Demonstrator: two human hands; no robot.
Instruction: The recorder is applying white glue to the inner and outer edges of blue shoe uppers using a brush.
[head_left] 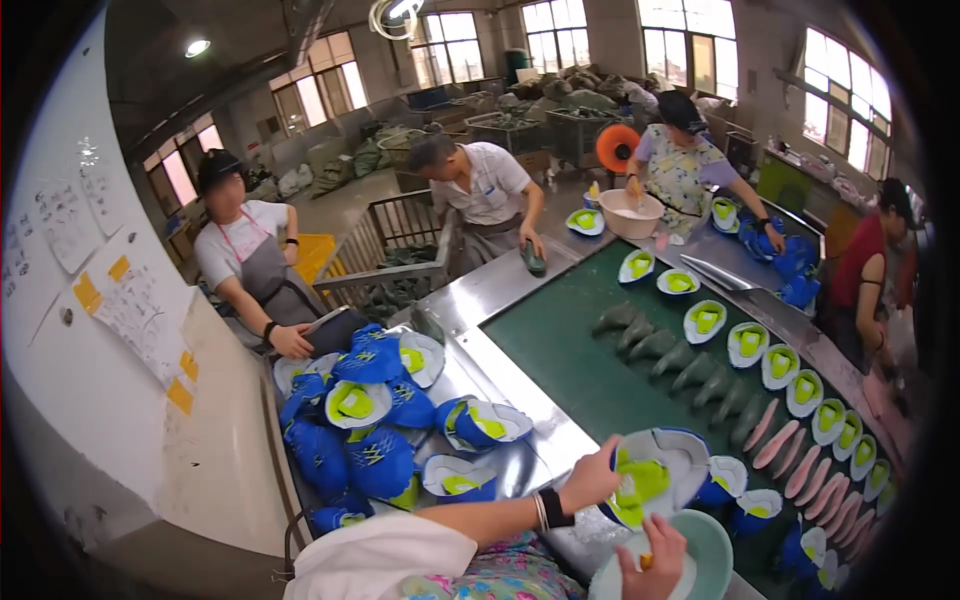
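My left hand (pixel 592 478) grips the edge of a shoe upper (pixel 690 470), blue outside with a pale underside and a bright yellow-green lining. The upper is tilted, its open side turned up towards me. Just below it, my right hand (pixel 655 562) is closed around something with a small yellow-orange end, perhaps a handle; the rest of it is hidden. That hand is over a mint-green bowl (pixel 715 550) with whitish contents, partly cut off by the lower edge. To the left, a pile of similar blue shoe uppers (pixel 380 462) lies on the metal table (pixel 540 400).
A green conveyor belt (pixel 560 330) carries rows of uppers, dark shoe lasts (pixel 690 370) and pink insoles (pixel 800 455). Co-workers stand at the far side and left; one reaches into a beige basin (pixel 630 222). A white cabinet (pixel 230 450) borders my left. A metal cage cart (pixel 400 240) stands beyond.
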